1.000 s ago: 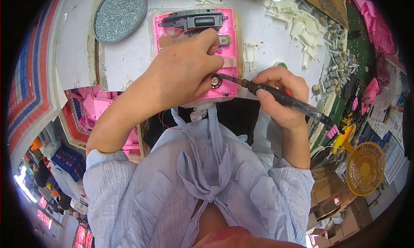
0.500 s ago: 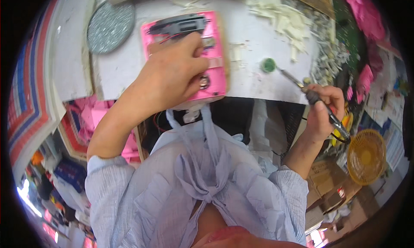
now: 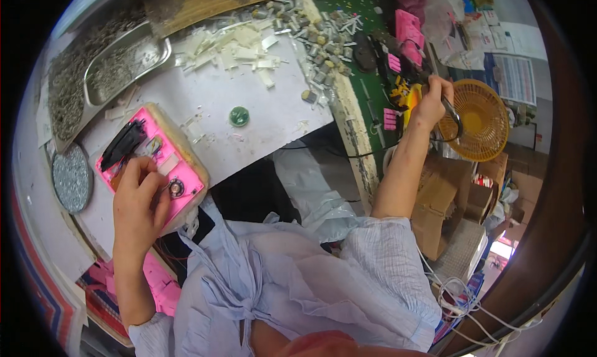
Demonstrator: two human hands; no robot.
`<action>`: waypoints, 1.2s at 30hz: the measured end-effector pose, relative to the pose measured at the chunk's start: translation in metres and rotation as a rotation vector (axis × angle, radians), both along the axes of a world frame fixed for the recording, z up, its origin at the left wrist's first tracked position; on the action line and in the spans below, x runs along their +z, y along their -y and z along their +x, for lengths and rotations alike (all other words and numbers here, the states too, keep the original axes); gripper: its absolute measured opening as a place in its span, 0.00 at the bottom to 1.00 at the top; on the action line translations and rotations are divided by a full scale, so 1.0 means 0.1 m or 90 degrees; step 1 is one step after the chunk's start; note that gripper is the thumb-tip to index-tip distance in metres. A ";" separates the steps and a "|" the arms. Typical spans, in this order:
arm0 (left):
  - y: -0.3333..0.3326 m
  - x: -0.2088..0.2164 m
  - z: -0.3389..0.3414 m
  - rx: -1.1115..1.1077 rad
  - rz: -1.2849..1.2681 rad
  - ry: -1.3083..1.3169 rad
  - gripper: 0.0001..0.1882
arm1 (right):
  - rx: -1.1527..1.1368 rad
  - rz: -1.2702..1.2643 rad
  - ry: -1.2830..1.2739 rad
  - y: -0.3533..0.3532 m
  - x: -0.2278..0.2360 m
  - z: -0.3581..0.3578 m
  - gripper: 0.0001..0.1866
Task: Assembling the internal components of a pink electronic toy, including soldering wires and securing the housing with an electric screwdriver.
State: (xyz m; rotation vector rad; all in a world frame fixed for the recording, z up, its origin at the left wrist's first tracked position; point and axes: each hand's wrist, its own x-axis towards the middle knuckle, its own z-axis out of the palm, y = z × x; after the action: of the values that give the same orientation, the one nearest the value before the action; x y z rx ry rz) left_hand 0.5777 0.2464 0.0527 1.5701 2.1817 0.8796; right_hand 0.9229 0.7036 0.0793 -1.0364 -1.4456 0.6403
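A pink plastic housing (image 3: 185, 178) lies at the left of the white table on a pale, worn block (image 3: 189, 147). It carries a long black part (image 3: 123, 144), thin wires and a small round metal-rimmed part (image 3: 176, 187). My left hand (image 3: 138, 198) is over the housing with fingers curled and pinched low against it; what is between the fingertips is hidden. Off to the right, my right hand (image 3: 430, 103) grips a soldering iron (image 3: 433, 60), its tip pointing up and away, its black cord looping below. A small green round piece (image 3: 239, 116) sits mid-table.
Pale plastic pieces (image 3: 233, 49) and small metal motors (image 3: 320, 59) are heaped at the back. A metal tray (image 3: 127, 65) stands far left, above a grey speckled disc (image 3: 72, 178). Beyond the table's right edge are pink parts (image 3: 407, 31), a yellow basket (image 3: 477, 121) and cardboard boxes (image 3: 435, 201).
The view has swung right. My right hand has carried the soldering iron away from the green piece, out past the table's right edge. My left hand stays at the pink housing.
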 end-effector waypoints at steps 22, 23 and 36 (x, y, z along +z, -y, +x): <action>0.45 -0.25 0.04 0.042 0.105 -0.101 0.24 | 0.729 -0.022 0.326 2.62 -0.54 -2.46 0.07; 0.45 -0.26 0.04 0.043 0.110 -0.102 0.24 | 0.724 0.031 0.364 2.67 -0.52 -2.57 0.07; 0.19 -0.20 -0.06 0.128 0.131 -0.239 0.24 | 0.715 0.094 0.626 2.77 -0.31 -2.77 0.12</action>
State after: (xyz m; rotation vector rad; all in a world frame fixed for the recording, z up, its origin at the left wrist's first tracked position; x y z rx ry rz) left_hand 0.5716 0.2277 0.0332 1.7523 2.6211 0.9580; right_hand 0.6459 0.4266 0.0479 -0.2816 -2.9400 0.7943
